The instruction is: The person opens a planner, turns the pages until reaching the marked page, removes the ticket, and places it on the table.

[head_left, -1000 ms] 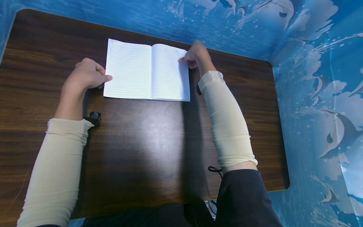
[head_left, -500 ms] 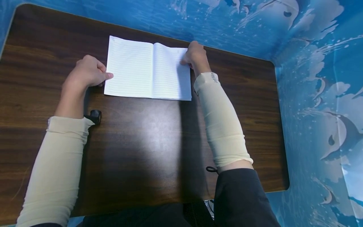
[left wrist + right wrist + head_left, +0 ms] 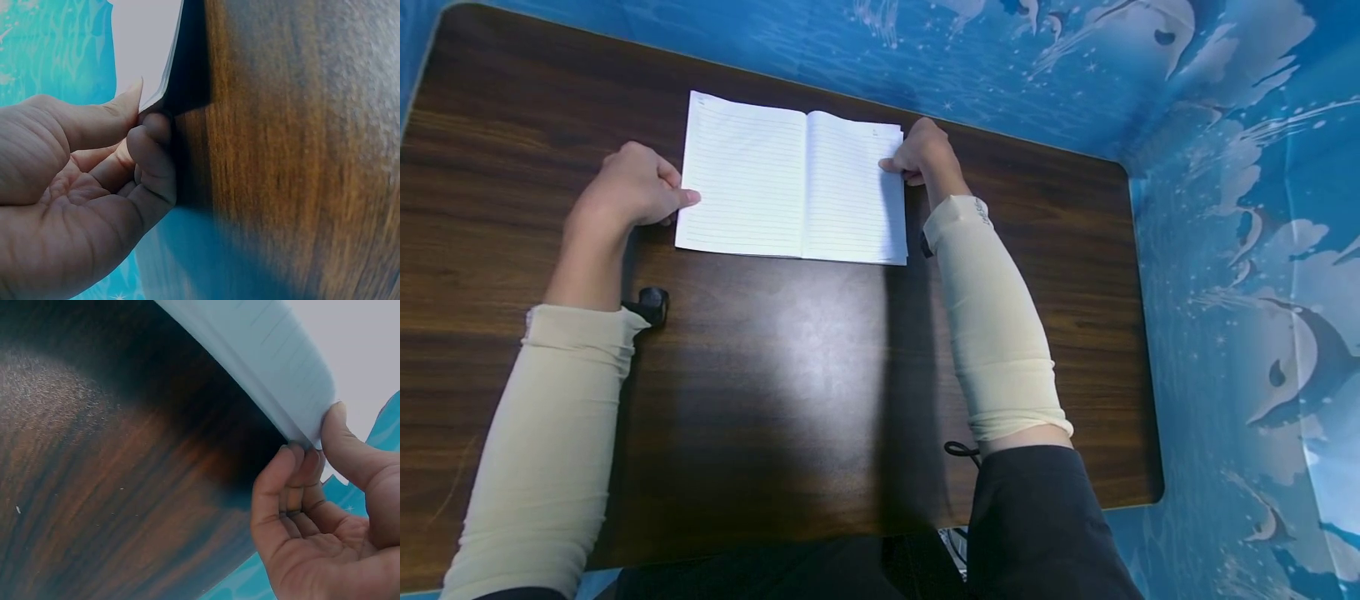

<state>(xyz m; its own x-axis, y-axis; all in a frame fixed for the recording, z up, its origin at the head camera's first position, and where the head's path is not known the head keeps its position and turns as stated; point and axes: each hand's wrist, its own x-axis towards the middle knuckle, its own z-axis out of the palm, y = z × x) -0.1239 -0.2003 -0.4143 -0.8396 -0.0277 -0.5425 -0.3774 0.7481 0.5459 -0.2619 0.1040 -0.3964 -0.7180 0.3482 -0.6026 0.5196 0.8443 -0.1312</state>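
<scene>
A notebook (image 3: 745, 175) with lined pages lies spread open near the back of the table, its fold running down the middle. My left hand (image 3: 632, 187) pinches its left edge, thumb on top of the page and fingers curled beneath. In the left wrist view the notebook's edge (image 3: 164, 81) sits between that thumb (image 3: 128, 106) and the fingers. On the other side my right hand (image 3: 923, 154) pinches the right edge, thumb over the page. The right wrist view has the page edge (image 3: 275, 394) gripped between thumb and curled fingertips, with a dark shadow under it.
The dark wooden table (image 3: 775, 375) has rounded corners. Blue dolphin-print sheeting (image 3: 1225, 250) rises behind it and along the right. A thin black cable loop (image 3: 961, 448) lies by the front edge near my right forearm.
My right hand shifts slightly at the notebook's right edge, first leftward, then back out to the right. The left hand keeps its pinch, and the whole view drifts slightly.
</scene>
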